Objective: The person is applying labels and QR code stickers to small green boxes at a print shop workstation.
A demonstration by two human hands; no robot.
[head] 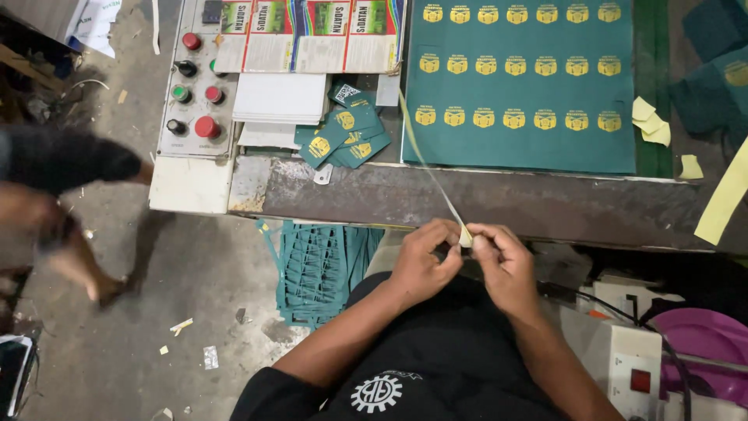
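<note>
Worn metal bench edge (499, 204), both hands, left hand (421, 261), right hand (505, 265), pinching pale yellow strip (433, 173), running up-left

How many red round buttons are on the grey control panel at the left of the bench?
3. On the control panel: one red button at the top, one in the middle right, and the largest near the bottom. None seems hidden.

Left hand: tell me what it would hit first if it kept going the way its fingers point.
The left hand points toward the right hand, fingertips nearly meeting at the yellow strip pinched between them. It would likely meet that strip first, then the right hand's fingers; depth is hard to judge.
</note>
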